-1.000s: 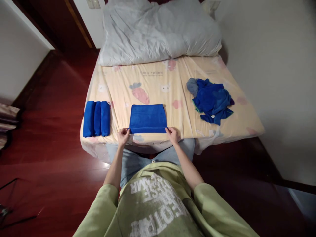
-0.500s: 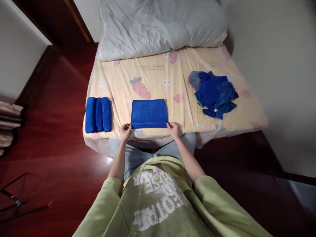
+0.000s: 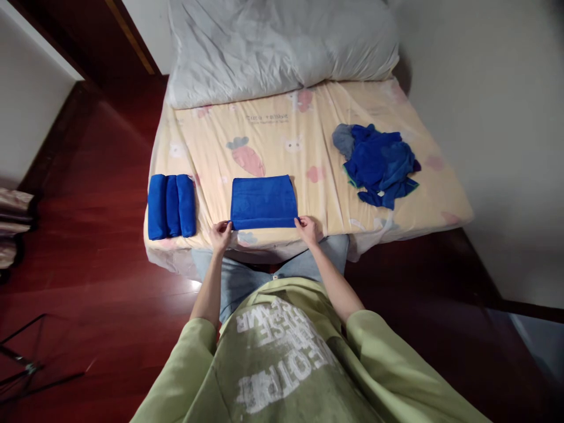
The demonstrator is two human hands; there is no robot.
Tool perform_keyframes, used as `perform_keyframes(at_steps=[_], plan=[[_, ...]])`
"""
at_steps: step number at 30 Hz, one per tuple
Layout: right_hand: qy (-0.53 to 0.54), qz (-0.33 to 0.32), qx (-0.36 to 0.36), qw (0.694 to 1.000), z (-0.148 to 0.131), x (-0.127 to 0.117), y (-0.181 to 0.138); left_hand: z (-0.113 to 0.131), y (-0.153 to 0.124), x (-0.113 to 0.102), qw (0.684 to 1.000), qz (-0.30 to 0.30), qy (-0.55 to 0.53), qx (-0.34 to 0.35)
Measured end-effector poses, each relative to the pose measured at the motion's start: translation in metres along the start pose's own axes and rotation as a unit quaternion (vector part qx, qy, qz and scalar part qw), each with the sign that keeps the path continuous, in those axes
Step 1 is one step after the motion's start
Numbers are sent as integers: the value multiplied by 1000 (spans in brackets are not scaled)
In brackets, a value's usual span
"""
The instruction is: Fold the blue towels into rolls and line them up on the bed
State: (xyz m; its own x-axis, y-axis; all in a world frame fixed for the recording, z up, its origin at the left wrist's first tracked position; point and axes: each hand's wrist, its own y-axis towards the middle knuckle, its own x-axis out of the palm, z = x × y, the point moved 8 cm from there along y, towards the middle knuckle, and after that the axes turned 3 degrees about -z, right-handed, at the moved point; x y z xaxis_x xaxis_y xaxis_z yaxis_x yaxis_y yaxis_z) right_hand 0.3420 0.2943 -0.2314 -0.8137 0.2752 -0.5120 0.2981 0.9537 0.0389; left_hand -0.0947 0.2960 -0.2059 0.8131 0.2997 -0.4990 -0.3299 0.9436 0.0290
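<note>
A folded blue towel (image 3: pixel 263 201) lies flat near the front edge of the bed (image 3: pixel 308 141). My left hand (image 3: pixel 220 235) pinches its near left corner. My right hand (image 3: pixel 308 230) pinches its near right corner. Three rolled blue towels (image 3: pixel 171 205) lie side by side at the bed's front left corner. A loose heap of blue cloths (image 3: pixel 379 164) sits on the right side of the bed.
A grey duvet (image 3: pixel 277 47) is bunched at the head of the bed. A white wall runs along the right side. Dark red wooden floor lies to the left, with a thin black stand (image 3: pixel 26 367) at the lower left.
Both hands stay on the towel's near corners. The view has shifted slightly; the towel sits a little farther from the bed's edge than a second ago.
</note>
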Motion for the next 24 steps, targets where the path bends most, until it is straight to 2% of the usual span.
perform_keyframes(at_steps=[14,21,24], plan=[[13,-5,16,1000,-3,1,-1,9,-2,-2,1000,16,-8,15],[6,1,1,1000,-9,-3,-3,13,-2,-3,997,18,44,54],[-20,1,-1,1000,-11,-5,-4,20,-3,-2,994,8,60,95]])
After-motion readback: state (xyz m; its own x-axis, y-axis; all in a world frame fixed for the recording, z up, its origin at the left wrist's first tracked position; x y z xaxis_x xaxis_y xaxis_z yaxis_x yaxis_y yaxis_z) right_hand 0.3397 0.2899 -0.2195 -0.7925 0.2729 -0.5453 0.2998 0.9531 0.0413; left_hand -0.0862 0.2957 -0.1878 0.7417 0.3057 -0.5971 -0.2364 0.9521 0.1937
